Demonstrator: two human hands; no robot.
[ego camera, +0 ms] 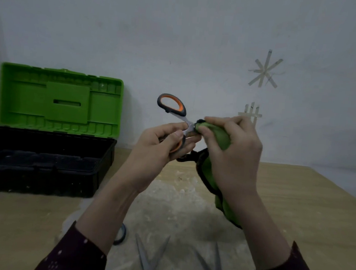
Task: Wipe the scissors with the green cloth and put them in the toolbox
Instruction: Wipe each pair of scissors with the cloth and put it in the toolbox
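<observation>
My left hand (168, 142) holds a pair of scissors (172, 105) with orange and dark grey handles above the table; one handle loop sticks up, the other sits in my fingers. My right hand (233, 147) grips the green cloth (217, 133), bunched around the scissors' blades, which are hidden inside it. The cloth's dark-edged tail hangs down beside my right wrist. The toolbox (43, 158) stands open at the left, with a black tray and a raised green lid (60, 100).
Two more pairs of grey-bladed scissors lie open on the wooden table near its front edge, one (148, 258) at the centre and one (213, 267) right of it. A blue-grey handle loop (121, 234) shows by my left forearm. A taped wall rises behind.
</observation>
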